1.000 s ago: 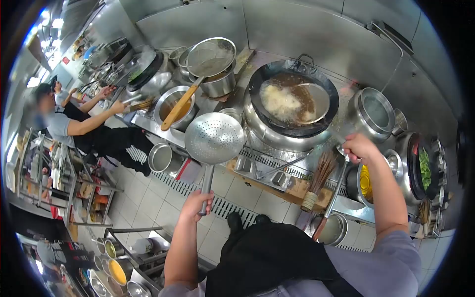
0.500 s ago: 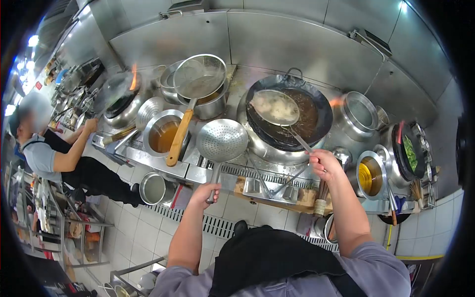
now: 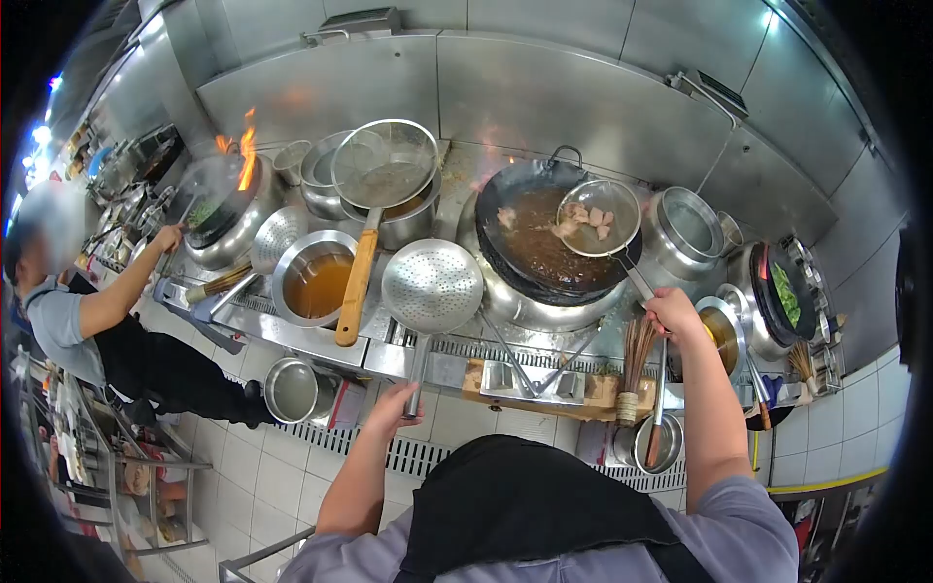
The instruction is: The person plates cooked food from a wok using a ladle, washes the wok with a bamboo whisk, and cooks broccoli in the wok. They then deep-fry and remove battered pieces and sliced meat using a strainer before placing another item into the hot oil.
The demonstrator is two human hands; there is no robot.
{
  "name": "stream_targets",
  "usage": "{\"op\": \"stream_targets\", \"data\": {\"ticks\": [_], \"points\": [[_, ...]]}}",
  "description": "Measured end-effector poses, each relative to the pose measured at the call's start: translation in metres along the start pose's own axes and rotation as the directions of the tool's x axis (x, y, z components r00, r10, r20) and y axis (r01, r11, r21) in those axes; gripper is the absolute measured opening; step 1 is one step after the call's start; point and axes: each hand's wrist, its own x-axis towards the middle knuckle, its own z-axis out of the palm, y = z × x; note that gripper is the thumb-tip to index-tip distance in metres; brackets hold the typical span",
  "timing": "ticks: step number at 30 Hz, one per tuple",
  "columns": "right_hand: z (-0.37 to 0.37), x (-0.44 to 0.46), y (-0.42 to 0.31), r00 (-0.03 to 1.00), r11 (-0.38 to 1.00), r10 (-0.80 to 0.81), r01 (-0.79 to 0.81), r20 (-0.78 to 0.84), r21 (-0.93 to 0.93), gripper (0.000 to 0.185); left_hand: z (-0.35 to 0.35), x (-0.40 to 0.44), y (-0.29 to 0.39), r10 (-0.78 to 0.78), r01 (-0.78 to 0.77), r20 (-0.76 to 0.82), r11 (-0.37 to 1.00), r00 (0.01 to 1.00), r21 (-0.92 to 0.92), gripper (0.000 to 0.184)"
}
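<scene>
My right hand grips the handle of a round mesh strainer, tilted over the right side of the black wok. Pale pieces of meat lie in the strainer. Brown liquid fills the wok, and another pale piece sits at its left side. My left hand is closed around the handle of a perforated skimmer, which it holds left of the wok, over the counter's front edge. The skimmer's bowl holds nothing that I can see.
A wooden-handled sieve rests over a pot at the back left. Beside it stands a pot of brown liquid. A bamboo brush hangs at the front edge. At left, a co-worker tends a flaming wok.
The strainer has moved right across the wok, with my right hand going right too. Meat pieces now show clearly in it. My left hand and the skimmer have barely shifted.
</scene>
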Motion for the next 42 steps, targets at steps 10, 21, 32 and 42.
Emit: {"op": "stream_targets", "data": {"ticks": [10, 21, 32, 42], "points": [[0.049, 0.013, 0.013, 0.937, 0.929, 0.024, -0.149, 0.347, 0.338, 0.006, -0.026, -0.034, -0.020, 0.010, -0.011, -0.105, 1.000, 0.994, -0.007, 0.050], [0.105, 0.009, 0.013, 0.941, 0.668, -0.091, -0.185, 0.325, 0.721, 0.010, -0.016, -0.030, -0.031, 0.262, -0.252, -0.421, 0.964, 0.869, 0.081, 0.029], [0.029, -0.046, 0.022, 0.960, 0.755, -0.104, -0.094, 0.259, 0.649, 0.012, 0.083, -0.043, 0.038, 0.810, -0.625, -0.099, 0.517, 0.578, 0.586, 0.015], [-0.001, -0.124, 0.053, 0.972, 0.740, -0.077, -0.093, 0.222, 0.666, 0.019, 0.260, 0.046, 0.245, 0.851, -0.562, 0.219, 0.104, 0.477, 0.820, 0.034]]}}
